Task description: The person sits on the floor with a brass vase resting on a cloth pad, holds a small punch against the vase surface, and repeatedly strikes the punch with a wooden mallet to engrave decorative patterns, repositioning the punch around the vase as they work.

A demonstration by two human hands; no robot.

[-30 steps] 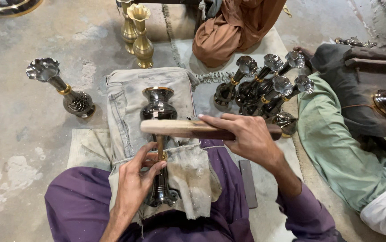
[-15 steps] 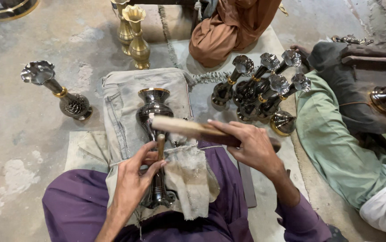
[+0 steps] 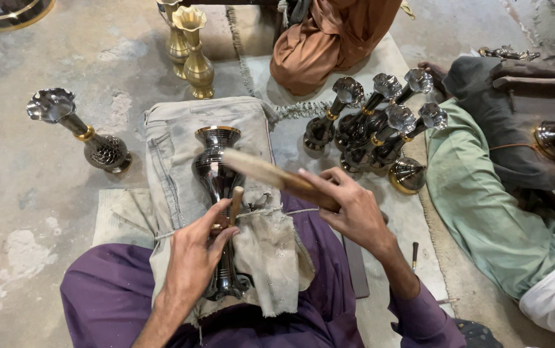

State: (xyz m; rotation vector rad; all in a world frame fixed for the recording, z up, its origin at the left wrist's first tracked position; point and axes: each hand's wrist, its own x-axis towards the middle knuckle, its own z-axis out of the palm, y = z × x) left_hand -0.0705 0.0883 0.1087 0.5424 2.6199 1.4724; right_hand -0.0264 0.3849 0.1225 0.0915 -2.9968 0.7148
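1. Head view, against the frame half a second earlier: the wooden mallet [image 3: 271, 175] in the right hand [image 3: 348, 209] has swung so its pale head now sits over the neck of the dark metal vase [image 3: 216, 174], slanting up and away from the knuckles; the left hand [image 3: 194, 254] has barely shifted.
2. The right hand's fingers are curled tight around the mallet's handle, thumb pressed along it.
3. The left hand's fingers pinch a short wooden-handled tool [image 3: 233, 203], its tip set against the vase's narrow waist just beyond the fingertips.
4. The vase lies on its side over a grey cloth [image 3: 174, 148] across the person's purple-clad lap, mouth pointing away from the fingers, foot under the left palm beside a stained rag [image 3: 277, 258].
5. Vessels: nothing shows inside any of them. Beyond the right hand's fingers stands a cluster of dark flared vases [image 3: 374, 122]; well left of the left hand lies a single one [image 3: 84, 132]; two brass vases [image 3: 190, 48] stand farther off.
6. No packages, labels or signs are legible here.
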